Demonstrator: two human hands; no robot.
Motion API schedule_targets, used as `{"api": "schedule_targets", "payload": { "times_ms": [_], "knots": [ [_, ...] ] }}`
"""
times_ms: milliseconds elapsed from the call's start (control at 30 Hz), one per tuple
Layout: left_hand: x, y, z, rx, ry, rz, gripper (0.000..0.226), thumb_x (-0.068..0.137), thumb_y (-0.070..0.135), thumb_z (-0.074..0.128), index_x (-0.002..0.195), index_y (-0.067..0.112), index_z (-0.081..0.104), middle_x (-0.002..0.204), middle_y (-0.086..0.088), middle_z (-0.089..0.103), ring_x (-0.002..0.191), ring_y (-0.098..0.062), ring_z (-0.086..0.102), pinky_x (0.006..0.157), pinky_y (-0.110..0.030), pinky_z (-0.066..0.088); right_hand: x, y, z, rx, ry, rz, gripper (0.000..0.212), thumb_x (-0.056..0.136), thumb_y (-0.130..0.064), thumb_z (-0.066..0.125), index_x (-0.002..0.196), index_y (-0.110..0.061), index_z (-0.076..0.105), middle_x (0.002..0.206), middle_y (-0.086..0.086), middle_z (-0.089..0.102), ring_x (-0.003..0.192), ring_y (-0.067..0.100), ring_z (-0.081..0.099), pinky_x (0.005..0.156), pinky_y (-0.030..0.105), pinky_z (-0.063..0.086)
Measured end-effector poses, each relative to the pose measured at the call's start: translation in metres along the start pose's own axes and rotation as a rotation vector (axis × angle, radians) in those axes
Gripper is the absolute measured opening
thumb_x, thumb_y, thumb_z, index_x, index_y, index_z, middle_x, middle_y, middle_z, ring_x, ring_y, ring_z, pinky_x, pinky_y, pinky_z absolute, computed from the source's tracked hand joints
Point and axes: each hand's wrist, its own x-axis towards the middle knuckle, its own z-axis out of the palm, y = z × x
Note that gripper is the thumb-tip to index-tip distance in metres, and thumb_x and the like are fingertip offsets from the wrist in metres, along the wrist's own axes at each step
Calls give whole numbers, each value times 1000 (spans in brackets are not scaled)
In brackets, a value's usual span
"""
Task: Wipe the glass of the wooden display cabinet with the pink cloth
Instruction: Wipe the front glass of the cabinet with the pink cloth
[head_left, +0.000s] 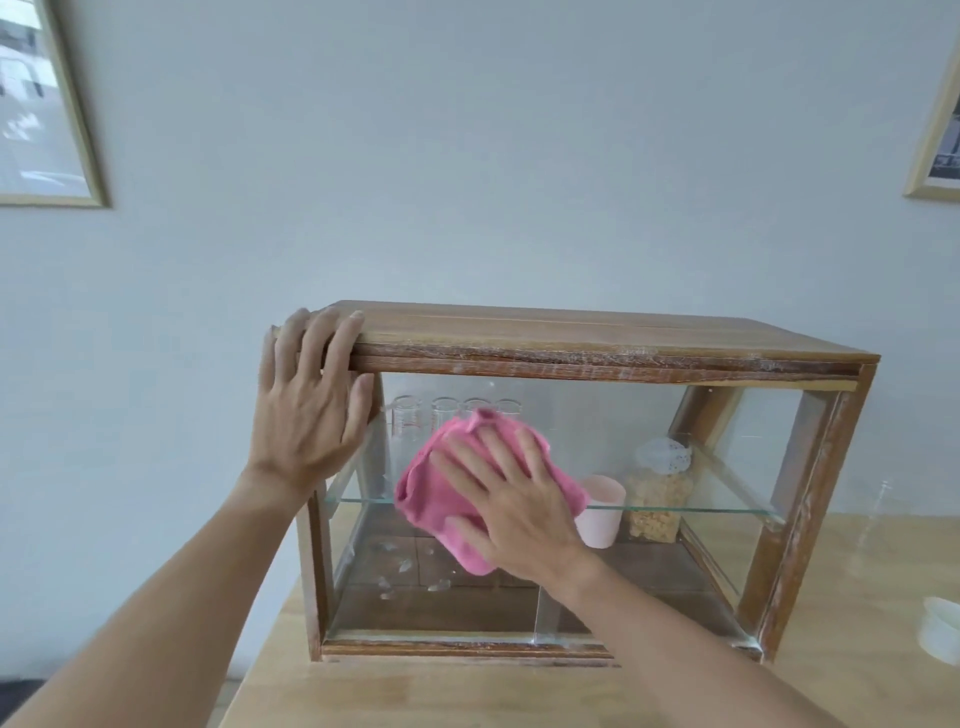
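- Wooden display cabinet sits on a light wood table, back to a pale wall; plank top, worn whitish edges on the frame.
- Left hand grips the cabinet's top left front corner: fingers spread over the top edge, thumb down on the front post, palm flat vs the side. Nothing pinched in it.
- Right hand lies flat on the front glass, fingers splayed wide, pressing the pink cloth to the pane.
- Cloth is bunched under palm & fingers, sticking out to the left, above and below the hand; sits left of centre on the glass, about level w/ the inner glass shelf.
- Behind the glass, upper left: row of clear glass tumblers, partly hidden by the cloth.
- Right of the hand, inside: pale pink cup, then a jar of tan cereal-like bits w/ a white patterned lid.
- Cabinet floor is dark wood; a few pale smears or reflections show lower left on the glass, can't tell which.
- Table, far right: a clear glass vessel and a white round container, cut by frame edge.
- Wall: two light-framed pictures, one upper left, one upper right.
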Motion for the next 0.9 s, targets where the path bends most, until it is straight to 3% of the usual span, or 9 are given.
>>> {"api": "schedule_targets", "payload": {
  "times_ms": [100,167,267,400,467,633,767,900],
  "knots": [
    [1,-3,-4,-5,-15,38,54,93,29,36,145,13,37,145,-9,43,134,-36,36,116,-52,26,29,-3,-8,66,71,214,70,105,-61,28,163,-22,19,170,5,21,158,33,6,126,61,0],
    [1,-6,-5,11,-27,52,54,94,28,35,145,13,37,146,-8,43,133,-34,38,115,-50,28,44,-19,-8,85,79,231,71,105,-61,30,163,-22,19,170,6,19,157,35,7,125,63,0],
    [1,-11,-5,9,-44,86,54,96,30,31,147,12,36,148,-8,42,131,-32,40,113,-49,30,51,-43,-2,79,51,71,71,104,-60,35,163,-23,21,171,4,17,159,33,3,126,61,0],
    [1,-16,-8,-52,-50,112,54,97,27,34,148,10,36,151,-8,41,135,-31,38,115,-49,30,45,-53,6,-13,-114,-294,79,100,-64,41,164,-25,15,172,1,10,159,27,2,127,52,-9],
    [0,-20,-11,-112,-63,126,53,96,21,35,148,7,36,153,-11,40,137,-32,37,116,-50,31,42,-43,5,-26,-131,-339,81,99,-66,40,164,-27,12,172,0,8,159,24,1,127,49,-10],
    [5,-44,-20,-209,-95,201,46,99,6,33,145,2,42,152,-17,42,138,-35,40,114,-47,37,51,-10,-10,19,68,9,78,100,-67,35,163,-23,22,170,1,19,158,29,15,127,56,-2],
    [8,-47,-24,-241,-112,204,49,94,-10,39,141,-2,46,148,-17,47,137,-34,44,109,-49,42,72,-33,-13,32,81,33,77,100,-65,39,162,-19,28,170,2,20,157,28,19,126,59,8],
    [4,-44,-25,-237,-92,207,41,101,2,37,140,-4,47,146,-18,49,137,-35,45,111,-48,40,102,-69,-15,42,59,-24,77,99,-58,42,162,-17,26,169,3,24,157,26,18,128,54,5]
  ]
}}
